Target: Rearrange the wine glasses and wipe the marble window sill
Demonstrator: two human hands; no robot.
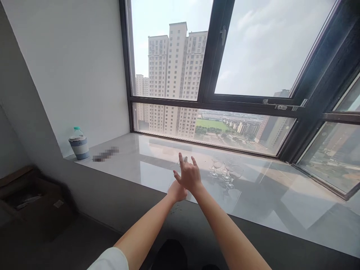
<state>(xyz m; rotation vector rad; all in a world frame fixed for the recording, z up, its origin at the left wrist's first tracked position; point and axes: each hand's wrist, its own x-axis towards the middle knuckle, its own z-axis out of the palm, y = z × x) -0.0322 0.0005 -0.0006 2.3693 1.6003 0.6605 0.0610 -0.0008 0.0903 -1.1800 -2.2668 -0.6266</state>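
Note:
My right hand [189, 173] hovers over the front part of the pale marble window sill [270, 202], fingers spread and holding nothing. My left hand [176, 192] lies just under and behind it, curled into a fist; a faint clear glass outline [169, 188] shows around it, so it seems to grip a glass. Three clear wine glasses [226, 173] stand upright in a cluster on the sill, a short way right of my right hand. Both forearms reach in from the bottom and cross at the wrists.
A water bottle [79, 143] stands at the sill's far left against the white wall, a small blurred object [105, 154] beside it. A brown box [28, 195] sits on the floor at lower left. Dark window frames [208, 98] bound the sill behind.

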